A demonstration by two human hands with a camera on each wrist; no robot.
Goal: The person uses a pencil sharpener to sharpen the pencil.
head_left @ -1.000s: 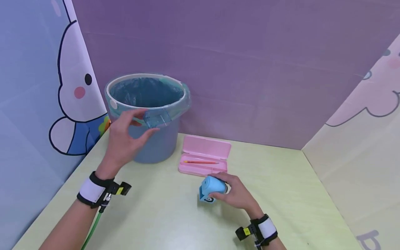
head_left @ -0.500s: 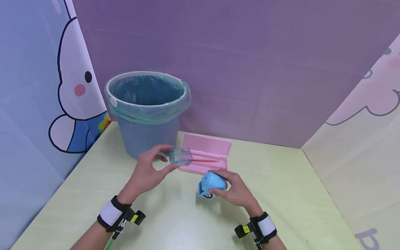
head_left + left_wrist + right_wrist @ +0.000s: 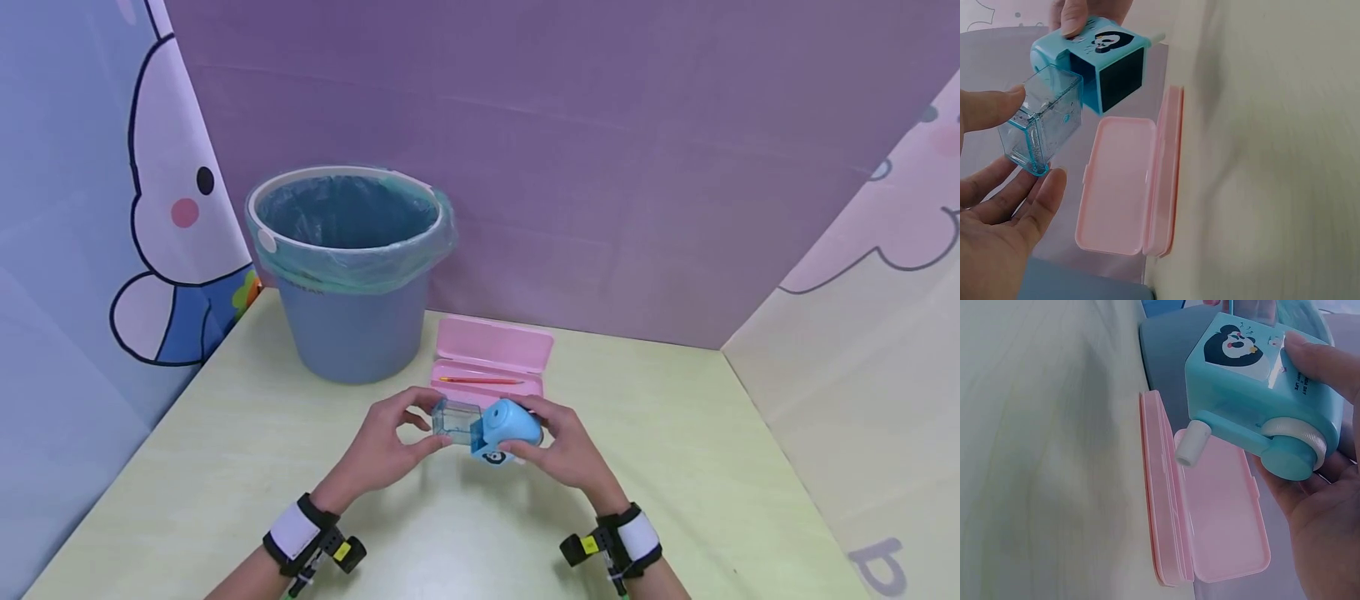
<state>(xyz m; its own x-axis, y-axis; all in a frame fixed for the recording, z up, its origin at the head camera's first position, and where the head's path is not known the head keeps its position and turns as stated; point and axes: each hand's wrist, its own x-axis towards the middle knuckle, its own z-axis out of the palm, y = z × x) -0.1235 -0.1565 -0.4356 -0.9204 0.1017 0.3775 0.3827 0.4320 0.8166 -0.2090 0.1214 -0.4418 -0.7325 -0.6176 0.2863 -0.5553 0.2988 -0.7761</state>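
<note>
My right hand (image 3: 566, 454) holds a light-blue crank pencil sharpener (image 3: 512, 422) tilted above the table, thumb and fingers around its body. Its panda print and crank (image 3: 1232, 434) with a white knob show in the right wrist view. My left hand (image 3: 382, 446) pinches a clear blue shavings drawer (image 3: 1050, 119) between thumb and fingers. In the left wrist view the drawer's end is at the dark opening of the sharpener (image 3: 1094, 69); whether it is inside I cannot tell. A few dark specks cling to the drawer's walls.
Behind the hands lies an open pink pencil case (image 3: 495, 344) with a red pencil (image 3: 480, 381) in it. At the back left stands a blue bin (image 3: 352, 329) lined with a bag. Purple and printed cloth walls (image 3: 562, 167) bound the table (image 3: 675, 467).
My left hand has brought the drawer from in front of the bin's rim down and right to the sharpener. The right hand with the sharpener has hardly moved.
</note>
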